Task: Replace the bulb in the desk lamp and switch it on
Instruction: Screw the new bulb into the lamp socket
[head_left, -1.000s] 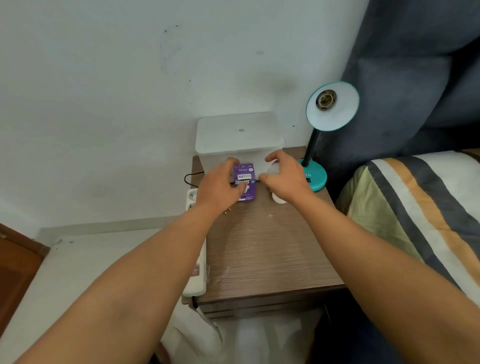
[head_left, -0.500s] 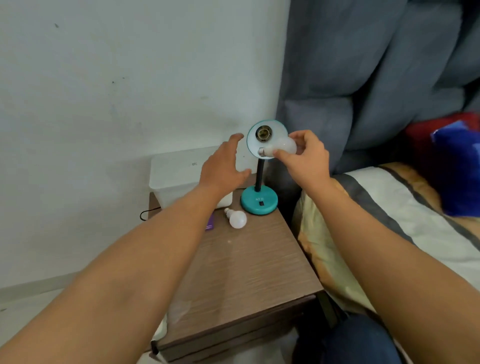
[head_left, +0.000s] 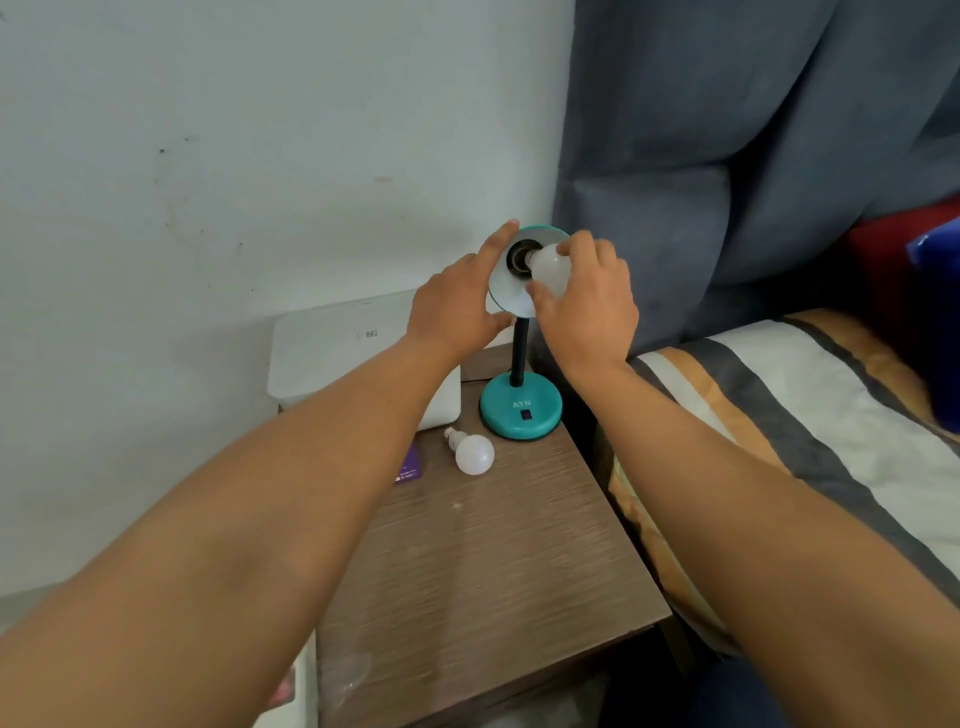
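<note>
The teal desk lamp stands at the back right of the wooden nightstand (head_left: 493, 561), its round base (head_left: 521, 410) carrying a small black switch. My right hand (head_left: 587, 306) grips a white bulb (head_left: 548, 266) whose metal base sits at the mouth of the socket (head_left: 519, 254) inside the shade. My left hand (head_left: 457, 306) holds the shade's left rim (head_left: 501, 291), index finger up along its edge. A second white bulb (head_left: 471, 452) lies loose on the nightstand in front of the lamp base.
A white lidded box (head_left: 337, 348) stands at the back left against the wall. A purple bulb carton (head_left: 410, 467) lies half hidden under my left forearm. A striped bed (head_left: 810, 426) borders the right side, with grey curtain (head_left: 753, 156) behind.
My right hand has carried the bulb from beside the shade into the socket mouth. My left hand has moved in and taken hold of the shade's rim.
</note>
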